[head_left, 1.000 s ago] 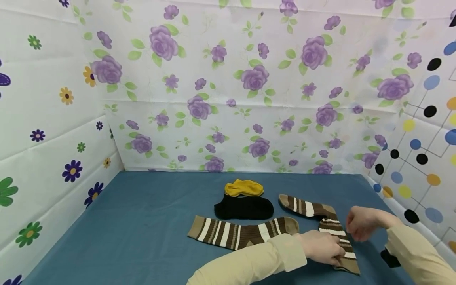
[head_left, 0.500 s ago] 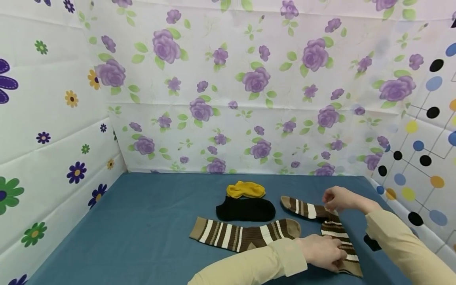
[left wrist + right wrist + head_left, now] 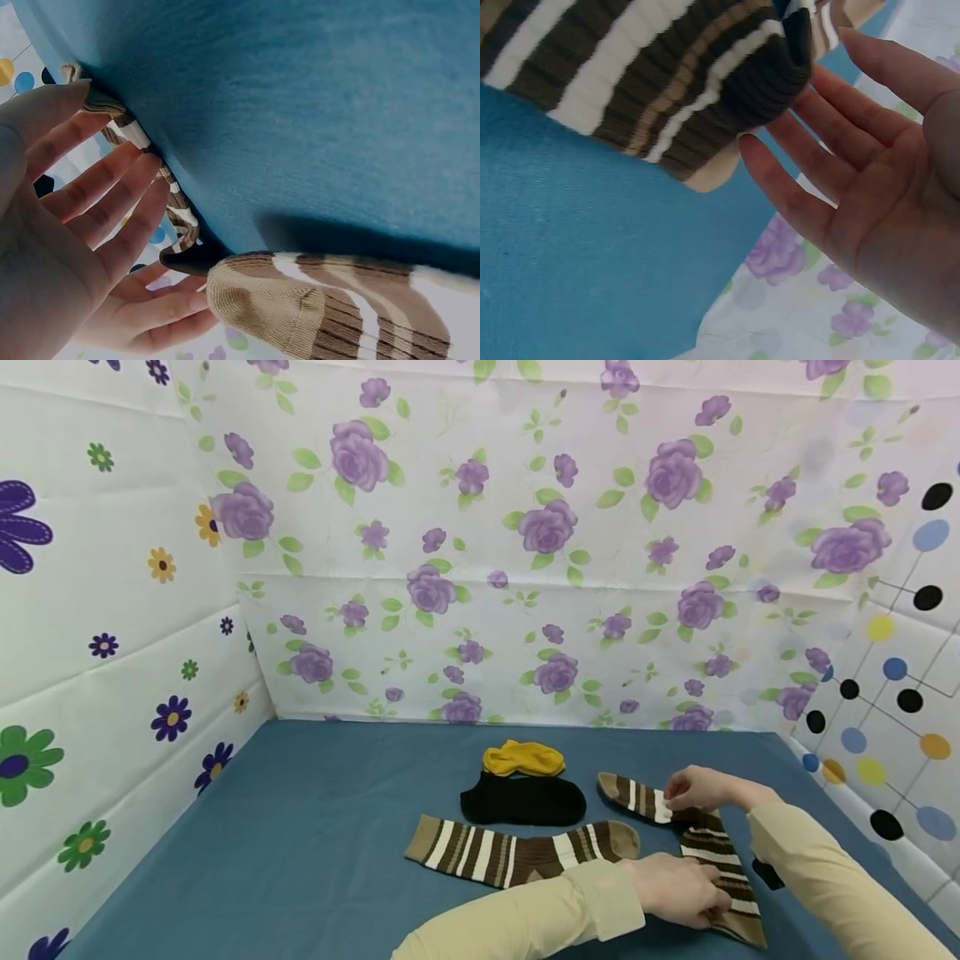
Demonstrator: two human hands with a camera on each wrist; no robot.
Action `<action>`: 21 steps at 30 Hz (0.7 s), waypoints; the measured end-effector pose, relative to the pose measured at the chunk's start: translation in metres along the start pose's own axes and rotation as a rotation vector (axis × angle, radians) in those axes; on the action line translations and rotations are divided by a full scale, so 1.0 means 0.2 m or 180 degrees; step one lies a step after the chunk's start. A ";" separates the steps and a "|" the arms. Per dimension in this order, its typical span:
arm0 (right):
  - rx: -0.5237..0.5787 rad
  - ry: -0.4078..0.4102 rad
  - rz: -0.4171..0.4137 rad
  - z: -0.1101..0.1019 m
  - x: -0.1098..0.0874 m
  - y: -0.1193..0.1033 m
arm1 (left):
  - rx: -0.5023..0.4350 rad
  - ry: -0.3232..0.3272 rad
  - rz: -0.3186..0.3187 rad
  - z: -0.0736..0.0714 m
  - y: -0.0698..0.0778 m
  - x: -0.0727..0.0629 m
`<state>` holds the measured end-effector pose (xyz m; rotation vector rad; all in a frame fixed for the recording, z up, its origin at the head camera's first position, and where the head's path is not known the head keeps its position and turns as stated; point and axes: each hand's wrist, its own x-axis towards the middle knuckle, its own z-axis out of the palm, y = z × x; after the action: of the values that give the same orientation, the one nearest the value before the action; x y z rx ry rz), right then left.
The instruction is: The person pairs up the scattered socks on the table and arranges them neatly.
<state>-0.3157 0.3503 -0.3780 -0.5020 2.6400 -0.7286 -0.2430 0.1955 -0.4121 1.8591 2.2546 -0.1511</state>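
Observation:
A brown, tan and white striped sock point(image 3: 711, 843) lies bent on the blue cloth at the right, its toe part pointing left. My left hand point(image 3: 673, 887) rests on its leg near the tan cuff, fingers extended against the knit in the left wrist view. At the bend, my right hand point(image 3: 701, 788) reaches over the foot part; the right wrist view shows its fingers point(image 3: 787, 184) loosely spread at the sock's fold, the thumb apart. A matching striped sock point(image 3: 480, 853) lies flat to the left, partly covered by my left sleeve.
Behind the flat striped sock lie a black ankle sock point(image 3: 522, 800) and a yellow sock point(image 3: 523, 758). A small black item point(image 3: 767, 874), partly hidden, lies beside my right sleeve. Patterned sheets point(image 3: 450, 635) wall the blue surface point(image 3: 300, 827) at the back and sides.
My right hand has moved from right of the bent sock, leftward and away from me, to its fold and foot part. My left hand stays on the leg. The view has shifted slightly.

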 end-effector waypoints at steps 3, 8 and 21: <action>0.0016 -0.0036 0.0095 0.00 -0.01 0.01 | 0.0005 -0.0013 -0.0003 0.00 0.00 0.00; -0.0172 -0.0183 0.0542 -0.03 -0.09 -0.01 | -0.0092 -0.0130 -0.0074 0.00 -0.02 0.01; -0.0454 -0.0172 0.0953 -0.09 -0.19 0.04 | -0.0070 -0.0220 -0.0305 -0.03 -0.04 -0.01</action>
<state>-0.2912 0.3798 -0.3582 -0.1528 2.6463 -0.4310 -0.2502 0.1931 -0.4059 1.7086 2.2896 -0.2018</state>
